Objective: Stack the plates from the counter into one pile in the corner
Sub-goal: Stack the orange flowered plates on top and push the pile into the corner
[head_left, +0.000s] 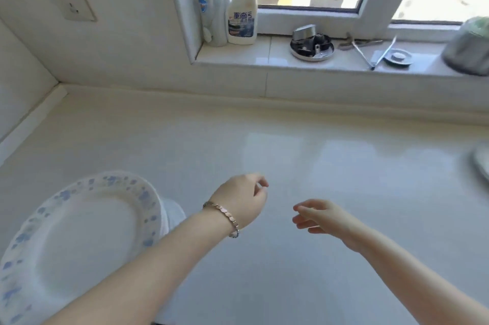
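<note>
A white plate with a blue flower rim (79,234) lies at the lower left of the pale counter (317,166), with another white piece (173,215) peeking out under its right edge. My left hand (243,199), a bracelet on its wrist, hovers over the counter just right of the plate, fingers loosely curled and holding nothing. My right hand (317,217) floats a little to the right, fingers apart and empty. The edge of another plate (481,163) shows at the far right, cut off by the frame.
The counter's back-left corner (59,85) meets tiled walls with a socket (69,0). On the window sill (264,56) stand spray bottles (242,7), a round metal dish of small parts (312,45), tongs (370,51) and a grey-green object (468,47).
</note>
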The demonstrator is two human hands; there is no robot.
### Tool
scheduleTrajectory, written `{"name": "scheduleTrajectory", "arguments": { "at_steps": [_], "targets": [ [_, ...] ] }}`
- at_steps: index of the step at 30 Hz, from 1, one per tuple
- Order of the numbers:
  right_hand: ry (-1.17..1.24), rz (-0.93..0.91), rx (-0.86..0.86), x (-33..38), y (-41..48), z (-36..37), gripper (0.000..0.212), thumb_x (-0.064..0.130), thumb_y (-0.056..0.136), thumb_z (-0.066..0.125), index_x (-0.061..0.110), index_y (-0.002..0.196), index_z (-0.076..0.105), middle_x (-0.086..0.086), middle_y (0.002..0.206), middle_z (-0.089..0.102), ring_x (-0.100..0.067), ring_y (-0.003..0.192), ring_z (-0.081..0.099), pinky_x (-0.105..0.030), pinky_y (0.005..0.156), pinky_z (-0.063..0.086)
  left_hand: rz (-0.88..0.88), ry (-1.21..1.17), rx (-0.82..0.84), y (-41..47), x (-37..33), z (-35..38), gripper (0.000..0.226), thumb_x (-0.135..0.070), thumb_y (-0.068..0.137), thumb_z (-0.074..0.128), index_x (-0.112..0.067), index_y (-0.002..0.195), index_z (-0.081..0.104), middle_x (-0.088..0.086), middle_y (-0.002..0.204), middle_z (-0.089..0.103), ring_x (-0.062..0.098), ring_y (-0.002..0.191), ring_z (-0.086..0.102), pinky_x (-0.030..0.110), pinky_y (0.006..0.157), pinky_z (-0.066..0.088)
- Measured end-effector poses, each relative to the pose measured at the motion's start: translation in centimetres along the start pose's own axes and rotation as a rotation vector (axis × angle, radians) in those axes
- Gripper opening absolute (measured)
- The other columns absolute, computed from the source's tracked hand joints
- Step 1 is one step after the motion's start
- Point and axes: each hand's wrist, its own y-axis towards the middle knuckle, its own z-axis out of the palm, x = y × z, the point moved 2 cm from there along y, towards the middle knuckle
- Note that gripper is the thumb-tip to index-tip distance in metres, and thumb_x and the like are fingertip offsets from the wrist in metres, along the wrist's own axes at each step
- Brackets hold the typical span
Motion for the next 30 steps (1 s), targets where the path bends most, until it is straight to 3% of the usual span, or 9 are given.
{"name": "scheduleTrajectory", "arguments": {
  "at_steps": [4,10,14,16,19,22,25,28,30],
  "targets": [
    [0.108,0.083,-0.138,-8.0,-2.5,-11.5,0.014,0.024,0.094,0.050,0.017,0.100,0.060,-0.001,0.091,0.068,-0.015,0.084,0.064,-0.024,0.079,0.049,0.000,-0.008,0.206,4.5,-8.4,8.7,0.022,-0.021,0.091,0.040,-0.017,0.099,0.061,-0.001,0.093,0.065,0.018,0.076,0.055,0.024,0.065,0.042],
    [0.188,0.264,-0.433,-21.6,-6.8,-28.1,0.012,0.018,0.092,0.049,0.015,0.093,0.061,-0.003,0.087,0.061,-0.017,0.078,0.056,-0.026,0.068,0.043,0.008,-0.003,0.356,8.2,-19.6,20.8,0.021,-0.020,0.089,0.042,-0.032,0.073,0.050,-0.004,0.084,0.065,0.022,0.094,0.065,0.034,0.083,0.052],
    [-0.079,0.350,-0.865,-29.5,-9.0,-37.6,0.029,0.013,0.090,0.052,-0.001,0.112,0.064,-0.017,0.112,0.066,-0.031,0.107,0.058,-0.032,0.086,0.041,-0.013,-0.027,0.404,9.7,-25.1,26.2,0.024,-0.020,0.089,0.044,-0.034,0.070,0.049,-0.008,0.078,0.062,0.021,0.092,0.065,0.030,0.078,0.051],
    [-0.252,0.425,-0.949,-32.2,-9.6,-40.8,0.034,0.019,0.091,0.050,0.001,0.118,0.060,-0.022,0.123,0.058,-0.036,0.118,0.049,-0.037,0.093,0.039,-0.004,-0.018,0.433,10.2,-27.1,28.0,0.022,-0.019,0.090,0.044,-0.031,0.074,0.051,-0.011,0.074,0.062,0.019,0.090,0.066,0.026,0.073,0.049],
    [-0.353,0.531,-0.938,-35.4,-9.3,-44.1,0.045,0.034,0.093,0.048,0.007,0.129,0.050,-0.022,0.131,0.049,-0.036,0.125,0.041,-0.041,0.098,0.036,0.000,-0.008,0.451,11.1,-29.0,29.9,0.021,-0.017,0.091,0.044,-0.029,0.076,0.053,-0.012,0.073,0.063,0.012,0.079,0.065,0.018,0.062,0.043],
    [-0.310,0.539,-0.798,-37.7,-8.4,-45.5,0.042,0.042,0.094,0.041,0.006,0.106,0.062,-0.020,0.116,0.061,-0.034,0.110,0.055,-0.034,0.077,0.040,-0.072,-0.072,0.460,11.7,-29.8,31.0,0.024,-0.011,0.090,0.046,-0.027,0.073,0.055,-0.007,0.074,0.066,0.009,0.071,0.064,0.019,0.064,0.045],
    [-0.306,0.472,-0.738,-38.8,-8.1,-46.1,0.044,0.043,0.096,0.037,0.008,0.079,0.058,-0.020,0.100,0.067,-0.032,0.092,0.058,-0.032,0.065,0.034,-0.157,-0.152,0.464,12.2,-30.1,31.7,0.023,-0.008,0.090,0.046,-0.021,0.074,0.058,-0.003,0.073,0.067,0.012,0.069,0.064,0.025,0.070,0.047],
    [-0.304,0.405,-0.772,-38.0,-8.0,-46.0,0.048,0.042,0.095,0.038,0.004,0.077,0.062,-0.018,0.084,0.064,-0.028,0.077,0.051,-0.034,0.062,0.032,-0.244,-0.238,0.456,12.6,-30.4,32.6,0.022,-0.008,0.091,0.046,-0.016,0.075,0.059,0.001,0.074,0.067,0.014,0.068,0.063,0.028,0.073,0.048],
    [-0.217,0.319,-0.778,-36.6,-7.5,-45.5,0.047,0.040,0.096,0.039,0.005,0.069,0.057,-0.012,0.067,0.053,-0.028,0.072,0.049,-0.034,0.059,0.028,-0.309,-0.348,0.474,12.5,-31.2,33.3,0.018,-0.014,0.093,0.047,-0.012,0.080,0.059,0.006,0.077,0.066,0.015,0.068,0.062,0.027,0.068,0.047]
  ]
}}
